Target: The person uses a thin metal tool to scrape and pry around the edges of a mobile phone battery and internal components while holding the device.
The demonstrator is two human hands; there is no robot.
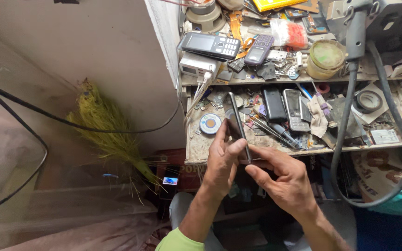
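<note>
So from where I'm standing, the person has a thin dark slab-shaped phone (238, 124) held edge-on to us, right in front of the cluttered wooden workbench shelf (201, 148). Everything below is placed relative to that shelf.

The left hand (222, 160) is at the shelf's front edge, fingers curled narrow around the lower part of the phone, thumb pressed on its near face. The right hand (282, 179) is just below the shelf's front edge and to the right of the left one, fingertips pinched tight on the phone's bottom end. Both hands are touching it, so neither is really nearer; the left just has more of it.

The key bit: the phone's long axis runs up and slightly left from the fingers, lower end in the grip, upper end poking up over the shelf surface. So the free length lies away from the person, above both hands.

On the shelf, just left of the phone, sits a small round blue-and-white tin (210, 123). Right of it lie two dark keypad phones (284, 108) and some slim metal tools (271, 130). A thick grey cable (345, 135) hangs down past the shelf's right end, and a yellow straw broom (105, 135) leans well off to its left.
</note>
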